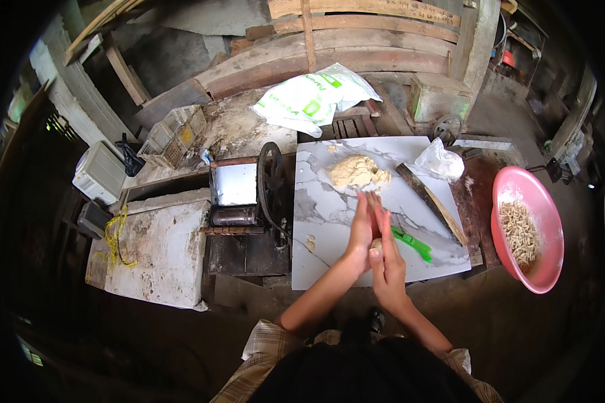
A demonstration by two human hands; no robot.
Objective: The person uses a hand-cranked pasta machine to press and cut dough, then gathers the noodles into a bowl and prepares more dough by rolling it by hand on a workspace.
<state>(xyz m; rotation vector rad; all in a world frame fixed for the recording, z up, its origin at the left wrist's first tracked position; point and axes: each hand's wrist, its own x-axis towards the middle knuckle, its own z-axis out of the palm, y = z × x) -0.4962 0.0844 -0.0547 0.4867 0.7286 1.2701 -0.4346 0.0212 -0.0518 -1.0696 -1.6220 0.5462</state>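
Observation:
Over the white marbled board [316, 221], my left hand [361, 232] and my right hand [388, 269] are pressed palm to palm with fingers stretched forward. A small piece of pale dough [376, 244] shows between the palms, mostly hidden by them. Just beyond my fingertips lies a large lump of dough [357, 171]. Right of my hands rests a green plastic tool [413, 243], its near part showing past my right hand; its kind is unclear. A dark-sided length of wood [431, 203] lies slantwise farther right.
A pink basin [548, 235] with several pale strips stands right. Left of the board is a hand-cranked roller machine [234, 215] with a wheel [270, 185]. A white bag [319, 101] lies behind, a clear plastic bag [440, 161] at the board's far right corner, a crate [173, 138] far left.

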